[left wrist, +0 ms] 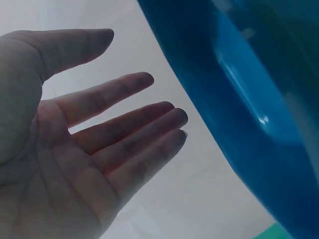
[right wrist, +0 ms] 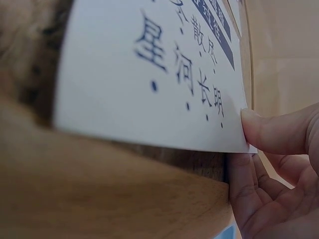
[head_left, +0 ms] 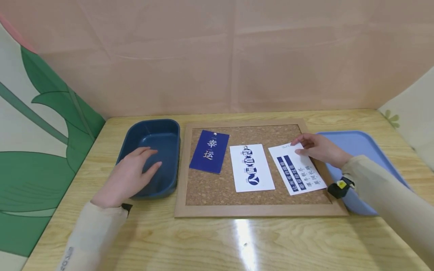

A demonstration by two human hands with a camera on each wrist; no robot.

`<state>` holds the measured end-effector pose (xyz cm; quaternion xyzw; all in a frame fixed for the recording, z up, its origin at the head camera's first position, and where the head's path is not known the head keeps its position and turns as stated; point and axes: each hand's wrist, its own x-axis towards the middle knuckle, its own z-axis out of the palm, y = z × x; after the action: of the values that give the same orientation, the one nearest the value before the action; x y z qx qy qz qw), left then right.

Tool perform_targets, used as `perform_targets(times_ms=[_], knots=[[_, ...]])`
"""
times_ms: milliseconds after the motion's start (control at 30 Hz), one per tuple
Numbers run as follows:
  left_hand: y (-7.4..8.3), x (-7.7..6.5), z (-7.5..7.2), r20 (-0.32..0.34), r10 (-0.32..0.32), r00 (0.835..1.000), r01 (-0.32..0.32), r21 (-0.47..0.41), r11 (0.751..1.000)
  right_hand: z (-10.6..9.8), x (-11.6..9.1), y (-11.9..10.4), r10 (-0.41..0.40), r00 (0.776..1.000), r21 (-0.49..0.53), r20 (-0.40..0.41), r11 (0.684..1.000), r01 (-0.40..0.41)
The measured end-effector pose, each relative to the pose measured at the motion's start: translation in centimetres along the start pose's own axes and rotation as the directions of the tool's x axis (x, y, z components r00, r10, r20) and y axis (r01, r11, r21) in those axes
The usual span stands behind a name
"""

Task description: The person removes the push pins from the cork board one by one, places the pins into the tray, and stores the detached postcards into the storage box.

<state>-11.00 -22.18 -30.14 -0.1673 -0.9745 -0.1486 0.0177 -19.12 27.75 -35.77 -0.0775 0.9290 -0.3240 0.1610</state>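
Head view: right hand (head_left: 320,148) pinches a lettered white card (head_left: 294,171) over the right of a corkboard (head_left: 210,190); left hand (head_left: 127,175) spreads by a blue bin (head_left: 164,145). Left wrist: fingers apart, beside it. Right wrist: thumb on the card's corner.

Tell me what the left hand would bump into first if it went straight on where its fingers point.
Probably the dark blue bin: the left wrist view shows the left hand pointing toward its side. The hand's height is unclear, though, so it might pass over the edge instead.
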Motion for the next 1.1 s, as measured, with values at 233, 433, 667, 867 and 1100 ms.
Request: perform_targets(times_ms=[233, 433, 667, 867, 1100], knots=[[-1.8, -0.5, -0.3, -0.024, 0.018, 1.000, -0.018, -0.014, 1.000, 0.1, -0.2, 0.2, 0.007, 1.000, 0.005, 0.003, 1.000, -0.007], [-3.2, -0.7, -0.8, -0.035, -0.006, 0.999, 0.005, -0.026, 1.000, 0.1, -0.1, 0.4, 0.004, 1.000, -0.004, -0.005, 1.000, -0.004], [-4.6, -1.1, -1.1, -0.081, -0.026, 0.996, 0.024, -0.032, 0.999, 0.1, 0.1, 0.5, -0.023, 1.000, -0.003, -0.010, 1.000, 0.023], [-5.6, -1.6, -0.9, -0.130, -0.012, 0.992, 0.008, -0.029, 1.000, 0.1, 0.1, 0.4, -0.010, 1.000, -0.008, -0.015, 1.000, 0.010], [-6.6, -2.3, -0.5, -0.151, -0.062, 0.987, 0.054, -0.052, 0.997, 0.1, -0.1, 0.3, -0.008, 1.000, -0.005, -0.014, 1.000, 0.008]])
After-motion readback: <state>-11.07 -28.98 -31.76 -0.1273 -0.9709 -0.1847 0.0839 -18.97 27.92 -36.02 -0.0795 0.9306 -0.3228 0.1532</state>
